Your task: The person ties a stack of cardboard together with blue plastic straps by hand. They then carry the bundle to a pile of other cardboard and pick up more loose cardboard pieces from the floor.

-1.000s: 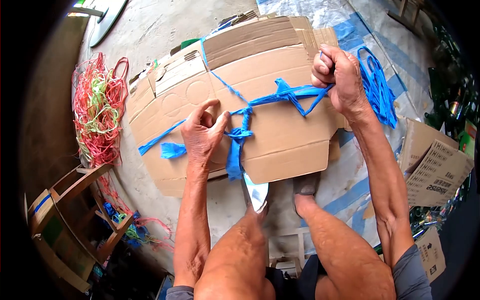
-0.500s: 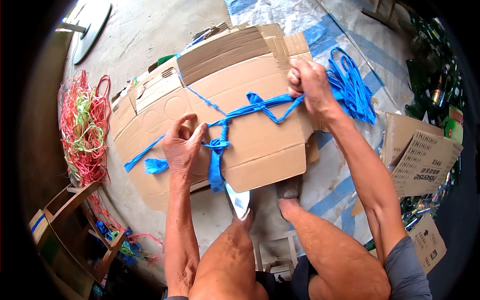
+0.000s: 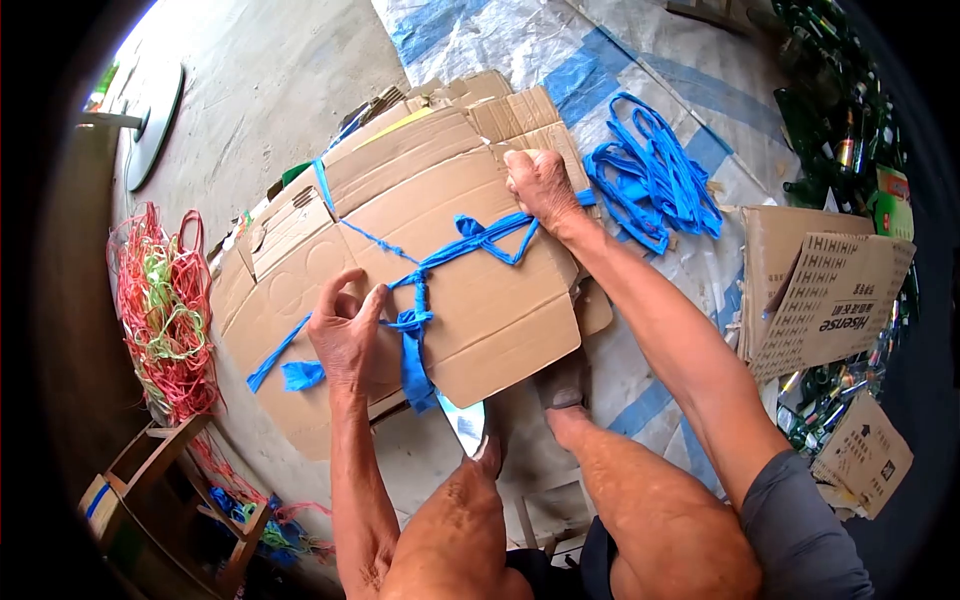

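Note:
A stack of flattened cardboard (image 3: 500,310) lies before me, bound with a blue fabric strip (image 3: 480,240) knotted near the middle. My right hand (image 3: 541,190) is a fist at the stack's right side, closed on the strip. My left hand (image 3: 345,335) is curled beside the knot, thumb and forefinger bent, with the strip running under it; its other fingers are partly hidden. A loose blue end (image 3: 303,376) shows to its left, and another tail (image 3: 416,370) hangs at the front edge.
A bundle of blue strips (image 3: 655,180) lies on a blue-and-white tarp (image 3: 640,75). Red and green twine (image 3: 165,310) is heaped at left, above a wooden chair (image 3: 165,450). Printed cardboard (image 3: 835,300) and glass bottles (image 3: 850,120) are at right.
My right hand has moved left and slightly down relative to the stack, still in a fist. My left hand keeps its curled pose beside the knot. The whole view has shifted a little.

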Tool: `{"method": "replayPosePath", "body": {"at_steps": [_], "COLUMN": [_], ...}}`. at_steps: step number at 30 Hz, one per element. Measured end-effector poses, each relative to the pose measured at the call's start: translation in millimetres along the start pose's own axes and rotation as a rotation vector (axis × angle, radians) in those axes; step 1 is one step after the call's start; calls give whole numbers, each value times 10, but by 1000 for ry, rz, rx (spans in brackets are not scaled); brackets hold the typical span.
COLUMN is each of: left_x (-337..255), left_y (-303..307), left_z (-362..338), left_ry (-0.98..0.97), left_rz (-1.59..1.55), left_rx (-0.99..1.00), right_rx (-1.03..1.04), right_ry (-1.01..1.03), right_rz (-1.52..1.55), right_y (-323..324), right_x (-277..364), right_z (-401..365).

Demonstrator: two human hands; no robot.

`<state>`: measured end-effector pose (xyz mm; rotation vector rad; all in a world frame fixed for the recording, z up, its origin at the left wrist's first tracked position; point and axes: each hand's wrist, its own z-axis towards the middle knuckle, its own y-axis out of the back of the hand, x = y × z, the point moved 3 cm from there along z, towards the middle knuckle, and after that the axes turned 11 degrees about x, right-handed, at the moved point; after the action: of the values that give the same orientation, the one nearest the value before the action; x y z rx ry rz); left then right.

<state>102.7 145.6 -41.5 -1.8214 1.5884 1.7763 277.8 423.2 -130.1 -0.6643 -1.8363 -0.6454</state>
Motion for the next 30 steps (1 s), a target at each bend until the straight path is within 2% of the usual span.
{"method": "replayPosePath", "body": {"at_steps": [7, 12, 20, 24, 25, 30], "left_x": [13, 19, 26, 74, 76, 6], "left_y": [29, 44, 58, 62, 66, 130], "left_z": [16, 2, 5, -18, -16, -31], "left_ry": [10, 14, 7, 20, 20, 2], "left_rz": [41, 40, 3, 15, 13, -10], "left_rx": [-2, -1, 4, 19, 18, 48], "right_rx": [20, 11, 17, 60, 32, 134], "right_ry": [13, -58, -120, -76, -49, 271], "right_rz": [9, -62, 7, -8, -85, -225], "right_y": [67, 257, 322, 381, 310, 155], "right_x": [0, 233, 360, 529, 748, 1542], "right_z": [17, -84, -127, -15, -67, -157]}}
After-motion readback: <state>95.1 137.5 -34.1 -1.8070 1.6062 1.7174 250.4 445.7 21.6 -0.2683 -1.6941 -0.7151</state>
